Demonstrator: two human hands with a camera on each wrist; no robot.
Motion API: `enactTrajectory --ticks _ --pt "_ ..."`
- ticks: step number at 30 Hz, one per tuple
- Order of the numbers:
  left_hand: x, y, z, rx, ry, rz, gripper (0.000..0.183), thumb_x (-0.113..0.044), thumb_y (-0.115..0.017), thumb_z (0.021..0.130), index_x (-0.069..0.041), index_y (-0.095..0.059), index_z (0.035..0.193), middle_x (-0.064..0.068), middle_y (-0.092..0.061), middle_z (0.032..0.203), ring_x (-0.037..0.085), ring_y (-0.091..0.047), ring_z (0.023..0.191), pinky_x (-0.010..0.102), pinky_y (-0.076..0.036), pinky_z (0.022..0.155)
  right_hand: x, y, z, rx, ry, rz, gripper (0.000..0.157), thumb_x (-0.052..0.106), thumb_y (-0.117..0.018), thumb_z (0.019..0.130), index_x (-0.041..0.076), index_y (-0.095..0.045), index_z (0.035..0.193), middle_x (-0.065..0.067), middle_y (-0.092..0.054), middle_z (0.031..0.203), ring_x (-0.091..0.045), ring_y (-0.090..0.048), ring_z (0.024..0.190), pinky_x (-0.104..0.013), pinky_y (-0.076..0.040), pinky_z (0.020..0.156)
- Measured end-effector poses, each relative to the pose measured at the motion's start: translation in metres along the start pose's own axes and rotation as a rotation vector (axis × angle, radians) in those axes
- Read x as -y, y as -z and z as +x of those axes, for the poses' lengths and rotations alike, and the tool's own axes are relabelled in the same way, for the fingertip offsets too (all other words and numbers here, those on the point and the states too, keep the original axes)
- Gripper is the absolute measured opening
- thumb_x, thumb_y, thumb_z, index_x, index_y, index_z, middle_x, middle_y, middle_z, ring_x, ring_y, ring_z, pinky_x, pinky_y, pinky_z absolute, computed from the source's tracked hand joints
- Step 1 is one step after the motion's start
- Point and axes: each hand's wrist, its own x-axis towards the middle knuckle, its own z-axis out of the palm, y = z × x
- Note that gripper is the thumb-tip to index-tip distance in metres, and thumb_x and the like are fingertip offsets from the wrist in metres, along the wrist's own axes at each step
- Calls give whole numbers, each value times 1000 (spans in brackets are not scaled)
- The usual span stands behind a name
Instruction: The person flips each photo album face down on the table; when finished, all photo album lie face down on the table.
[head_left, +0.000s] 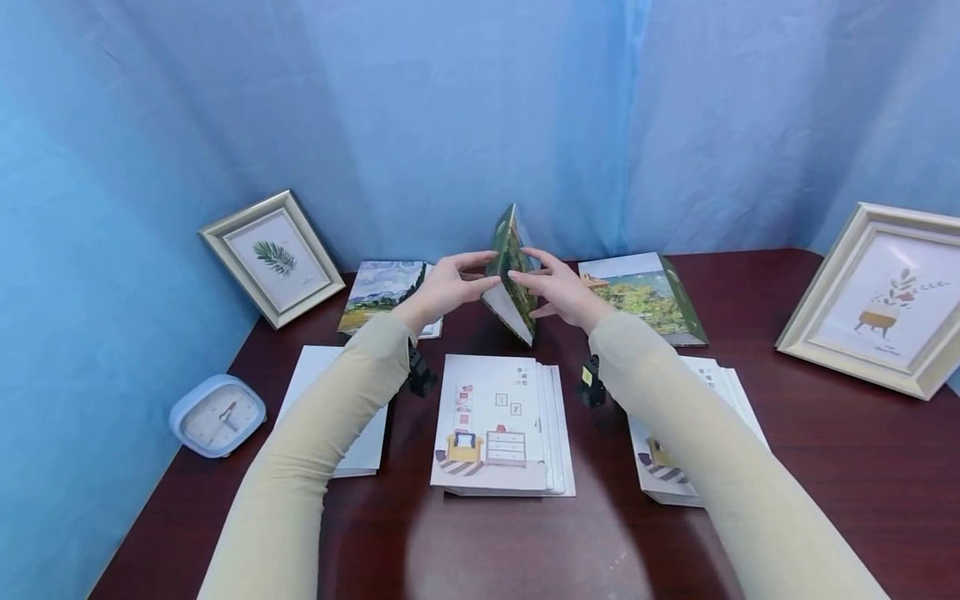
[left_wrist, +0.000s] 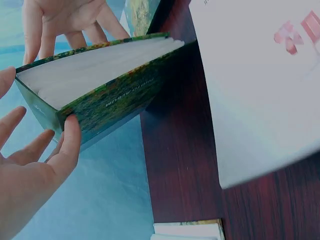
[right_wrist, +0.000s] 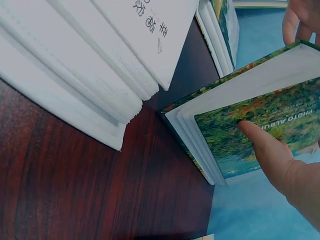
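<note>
A green painted-cover photo album stands tilted on edge at the back middle of the table, its white pages partly fanned. My left hand grips it near the spine; the left wrist view shows the thumb on the cover and fingers around the spine corner. From the other side my right hand holds it, and in the right wrist view the right thumb lies on the cover by the words "PHOTO ALBUM". Other right fingers are hidden behind the album. Closest to the hands below lies a white album stack with a furniture drawing.
Painted albums lie at back left and back right. White albums lie at front left and front right, partly under the sleeves. A blue clock and two picture frames stand at the sides, before blue curtains.
</note>
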Motion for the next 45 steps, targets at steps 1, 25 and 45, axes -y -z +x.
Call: enactTrajectory --ticks 1,25,45 --pt "-1 -1 0 -4 -6 -4 53 -23 -61 94 -19 -43 144 4 -37 150 26 -43 132 41 -45 101 0 0 -1 0 -1 3 69 34 -54 96 27 -16 153 -17 -22 154 -40 -26 140 -57 -41 100" --pt "1 -23 10 67 -21 91 58 -11 -64 91 -16 -41 144 8 -49 139 24 -54 121 37 -48 97 2 24 -8 31 -1 84 68 15 -47 97 26 -12 153 -21 -27 150 -40 -34 135 -59 -43 96" --pt "4 -36 11 82 -15 -75 51 -11 -53 97 -18 -39 146 -2 -23 157 20 -41 135 36 -47 99 1 30 -16 53 -52 218 68 1 -35 97 19 -4 154 -21 -18 154 -40 -30 138 -56 -40 101"
